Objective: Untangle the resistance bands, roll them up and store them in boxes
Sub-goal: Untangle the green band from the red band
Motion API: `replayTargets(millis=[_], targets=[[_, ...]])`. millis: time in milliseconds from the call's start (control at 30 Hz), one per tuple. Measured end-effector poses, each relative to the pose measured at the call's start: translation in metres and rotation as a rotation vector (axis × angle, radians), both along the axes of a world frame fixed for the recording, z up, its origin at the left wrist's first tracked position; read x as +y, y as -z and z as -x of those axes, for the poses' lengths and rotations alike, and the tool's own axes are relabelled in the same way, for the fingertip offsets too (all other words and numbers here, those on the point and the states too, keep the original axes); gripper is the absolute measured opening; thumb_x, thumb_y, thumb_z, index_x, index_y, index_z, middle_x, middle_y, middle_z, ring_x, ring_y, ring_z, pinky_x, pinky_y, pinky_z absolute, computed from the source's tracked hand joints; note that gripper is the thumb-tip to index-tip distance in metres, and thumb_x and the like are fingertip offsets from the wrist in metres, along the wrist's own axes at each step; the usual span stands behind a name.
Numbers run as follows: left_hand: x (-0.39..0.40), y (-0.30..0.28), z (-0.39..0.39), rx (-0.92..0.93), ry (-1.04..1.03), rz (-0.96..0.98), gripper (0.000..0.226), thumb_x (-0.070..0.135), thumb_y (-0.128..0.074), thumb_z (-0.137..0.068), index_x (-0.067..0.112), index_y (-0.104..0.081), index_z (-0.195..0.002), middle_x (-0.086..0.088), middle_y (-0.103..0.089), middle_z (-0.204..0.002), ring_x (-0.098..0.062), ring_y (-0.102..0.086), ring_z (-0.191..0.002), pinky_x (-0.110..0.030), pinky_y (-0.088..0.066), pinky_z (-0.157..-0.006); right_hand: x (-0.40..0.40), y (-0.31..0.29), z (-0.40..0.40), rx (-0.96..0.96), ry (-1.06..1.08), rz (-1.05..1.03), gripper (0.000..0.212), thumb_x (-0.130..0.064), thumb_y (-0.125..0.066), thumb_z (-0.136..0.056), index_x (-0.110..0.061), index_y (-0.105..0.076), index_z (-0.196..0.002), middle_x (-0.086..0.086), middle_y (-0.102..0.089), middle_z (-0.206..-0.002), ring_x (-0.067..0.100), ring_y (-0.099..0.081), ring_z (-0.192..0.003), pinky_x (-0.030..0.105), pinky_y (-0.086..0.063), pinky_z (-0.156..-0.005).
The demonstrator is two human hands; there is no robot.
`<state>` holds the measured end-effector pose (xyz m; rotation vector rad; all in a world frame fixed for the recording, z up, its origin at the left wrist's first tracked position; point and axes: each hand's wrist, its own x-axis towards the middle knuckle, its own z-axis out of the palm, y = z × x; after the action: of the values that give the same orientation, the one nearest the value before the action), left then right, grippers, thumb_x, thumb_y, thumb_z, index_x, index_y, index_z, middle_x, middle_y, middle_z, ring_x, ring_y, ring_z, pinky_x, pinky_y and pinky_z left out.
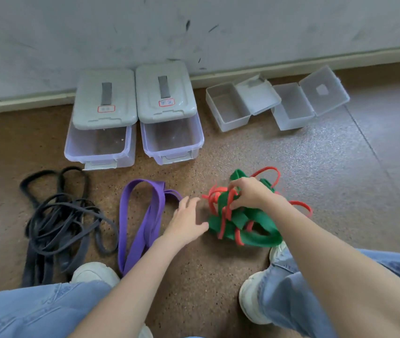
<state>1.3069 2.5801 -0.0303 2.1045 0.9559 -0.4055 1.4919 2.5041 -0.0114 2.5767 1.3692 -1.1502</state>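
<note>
Green band [260, 236] and red band [221, 200] lay knotted; my right hand [249, 192] pinched red strands to tease them free. My left hand [188, 219] hovered slack-fingered just beside that pinch, likely to steady the knot.

On the speckled brown floor [194, 269], the right hand [250, 193] grips a tangle of green band [260, 236] and thin red band [221, 203], fingers curled into the knot. The left hand [186, 222] hovers with relaxed fingers between that tangle and a folded purple band [143, 215]. A heap of black bands [57, 223] lies further left. By the wall stand two clear bins with grey lids [106, 98] [165, 90] slid back, and two small open hinged boxes [228, 111] [291, 109].
</note>
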Motion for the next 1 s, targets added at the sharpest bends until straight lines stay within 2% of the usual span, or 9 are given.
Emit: replayTargets(millis=[100,200,333,467,567,700,800,900,1000], targets=[[-0.006,-0.016,-0.002,-0.125,0.001,0.311,0.088,0.036,-0.074,-0.078,0.018,-0.020,-0.146,-0.008,-0.027,-0.151,-0.019,-0.026,-0.140,-0.028,-0.023,-0.112,0.011,-0.054,-0.011,0.232,0.036,0.041,0.022,-0.043,-0.074,-0.075,-0.023,-0.066,-0.070,-0.011,-0.061,-0.059,0.009,-0.057,-0.057,0.018,-0.044,-0.048],[-0.003,-0.046,-0.001,-0.287,-0.092,0.295,0.083,0.038,-0.081,-0.069,0.021,-0.035,-0.136,-0.003,-0.050,-0.134,-0.017,-0.047,-0.125,-0.034,-0.037,-0.105,0.018,-0.103,-0.008,0.253,0.146,-0.105,0.046,-0.050,-0.064,-0.082,-0.016,-0.055,-0.052,-0.012,-0.047,-0.036,0.002,-0.043,-0.035,0.012,-0.032,-0.036],[0.018,-0.104,0.006,-0.278,0.053,0.103,0.062,0.039,-0.080,-0.069,0.025,-0.048,-0.119,0.003,-0.061,-0.120,-0.014,-0.057,-0.111,-0.030,-0.044,-0.094,0.021,-0.165,0.004,0.180,0.236,-0.328,0.043,-0.049,-0.062,-0.083,-0.011,-0.065,-0.062,-0.009,-0.051,-0.045,0.004,-0.044,-0.041,0.014,-0.033,-0.041],[0.029,-0.180,0.018,-0.307,0.200,0.189,0.046,0.036,-0.078,-0.073,0.030,-0.052,-0.110,0.018,-0.064,-0.102,0.009,-0.062,-0.085,-0.004,-0.044,-0.070,0.008,-0.225,0.005,-0.178,0.240,-0.425,0.054,-0.056,-0.063,-0.078,-0.007,-0.059,-0.059,0.001,-0.046,-0.050,0.014,-0.042,-0.047,0.026,-0.034,-0.048],[0.021,-0.223,0.029,-0.423,0.184,0.372,0.036,0.037,-0.076,-0.074,0.029,-0.060,-0.105,0.008,-0.072,-0.098,-0.002,-0.068,-0.088,-0.013,-0.052,-0.072,-0.011,-0.260,0.010,-0.300,0.311,-0.555,0.052,-0.058,-0.067,-0.073,-0.009,-0.059,-0.057,0.000,-0.048,-0.049,0.017,-0.049,-0.050,0.025,-0.035,-0.048],[0.009,-0.247,0.042,-0.612,-0.103,0.643,0.040,0.036,-0.070,-0.072,0.012,-0.064,-0.103,-0.009,-0.072,-0.099,-0.021,-0.070,-0.091,-0.029,-0.054,-0.075,-0.031,-0.275,0.032,-0.411,0.101,-0.402,0.047,-0.047,-0.060,-0.085,-0.018,-0.057,-0.122,0.006,-0.061,-0.115,0.027,-0.056,-0.108,0.035,-0.047,-0.086],[0.001,-0.246,0.043,-0.675,-0.277,0.714,0.031,0.025,-0.065,-0.077,0.006,-0.064,-0.102,-0.013,-0.072,-0.096,-0.017,-0.069,-0.080,-0.025,-0.056,-0.066,-0.044,-0.271,0.062,-0.134,0.098,-0.552,0.030,-0.040,-0.053,-0.091,-0.017,-0.061,-0.108,0.001,-0.064,-0.103,0.020,-0.061,-0.098,0.031,-0.048,-0.083],[-0.007,-0.239,0.041,-0.640,-0.408,0.723,0.026,0.016,-0.059,-0.087,0.000,-0.062,-0.107,-0.018,-0.068,-0.096,-0.020,-0.065,-0.075,-0.026,-0.054,-0.066,-0.055,-0.255,0.082,0.281,0.076,-0.506,0.047,-0.062,-0.050,-0.081,-0.021,-0.063,-0.099,-0.003,-0.068,-0.097,0.013,-0.065,-0.091,0.033,-0.052,-0.083],[-0.009,-0.237,0.039,-0.621,-0.492,0.807,0.031,0.021,-0.055,-0.090,-0.002,-0.063,-0.108,-0.017,-0.066,-0.090,-0.023,-0.062,-0.074,-0.032,-0.050,-0.071,-0.063,-0.239,0.089,0.255,-0.033,-0.469,0.060,-0.069,-0.065,-0.065,-0.037,-0.046,-0.112,-0.015,-0.050,-0.112,-0.001,-0.051,-0.103,0.020,-0.045,-0.085]])
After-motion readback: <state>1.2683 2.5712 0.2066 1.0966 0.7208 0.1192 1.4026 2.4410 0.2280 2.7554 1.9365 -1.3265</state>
